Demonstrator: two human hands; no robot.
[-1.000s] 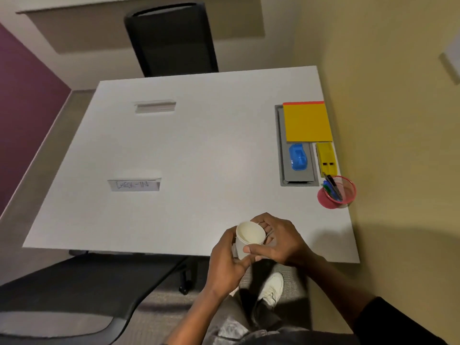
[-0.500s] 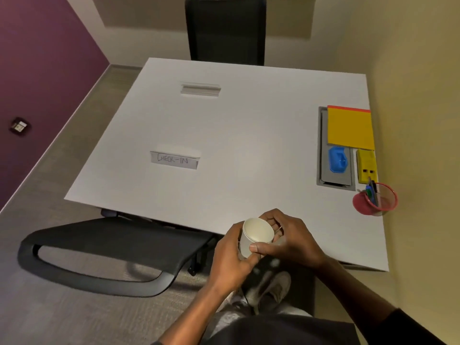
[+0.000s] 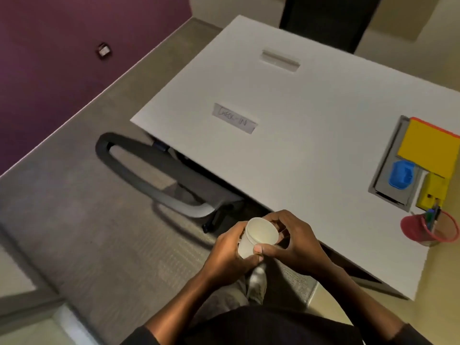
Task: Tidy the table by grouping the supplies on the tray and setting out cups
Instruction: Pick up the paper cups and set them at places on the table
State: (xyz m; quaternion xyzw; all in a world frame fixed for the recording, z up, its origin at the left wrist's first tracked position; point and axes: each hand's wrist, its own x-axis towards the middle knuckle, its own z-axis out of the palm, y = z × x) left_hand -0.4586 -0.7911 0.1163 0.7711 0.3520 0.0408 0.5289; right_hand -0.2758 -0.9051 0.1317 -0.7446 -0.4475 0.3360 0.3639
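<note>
White table (image 3: 311,145) filled frame, tray (image 3: 388,180) at 3 o'clock, yellow pad cut off by edge.
Both hands, left hand (image 3: 225,255) and right hand (image 3: 295,241), gripped paper cups (image 3: 257,236) at 6 o'clock; stack count unclear, card lettering blurred.

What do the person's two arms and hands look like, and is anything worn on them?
Both hands, the left hand and the right hand, are bare: no gloves, and no rings or watch that I can see. The forearms are uncovered. Dark, black-looking sleeves show only near the bottom edge of the picture, about at the elbows.
</note>
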